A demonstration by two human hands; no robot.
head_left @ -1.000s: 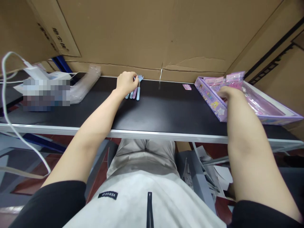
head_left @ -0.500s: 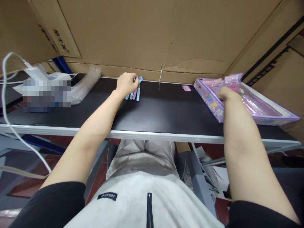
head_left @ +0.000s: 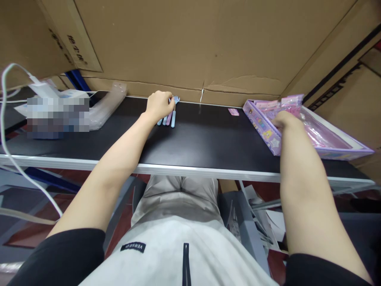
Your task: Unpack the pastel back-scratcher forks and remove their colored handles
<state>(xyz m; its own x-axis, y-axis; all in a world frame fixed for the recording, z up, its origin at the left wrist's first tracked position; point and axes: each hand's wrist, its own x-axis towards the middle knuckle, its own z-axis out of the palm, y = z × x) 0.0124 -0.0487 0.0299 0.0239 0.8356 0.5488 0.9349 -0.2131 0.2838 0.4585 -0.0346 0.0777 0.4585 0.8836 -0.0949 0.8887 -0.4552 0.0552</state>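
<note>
My left hand [head_left: 159, 105] rests at the back of the black table, its fingers curled over a small row of cutlery. One light blue fork [head_left: 173, 118] shows its tines just past my thumb. A purple handle [head_left: 168, 119] and more light blue handles lie beside it; their heads are hidden under my hand. On the right, my right hand [head_left: 284, 118] reaches into a shallow purple cartoon-printed box [head_left: 263, 126]. Its fingers point down and are mostly hidden, so what they touch cannot be made out. Pink plastic packets [head_left: 291, 103] lie in the box around it.
A small pink card [head_left: 233, 112] lies left of the box. At the left are a clear plastic bag [head_left: 108, 109], a blurred-out object [head_left: 58, 118] and a white cable [head_left: 4, 103]. Cardboard walls [head_left: 178, 43] close off the back and sides.
My left hand stays over the cutlery. My right hand remains inside the box, with barely any movement; the view has shifted very slightly.
</note>
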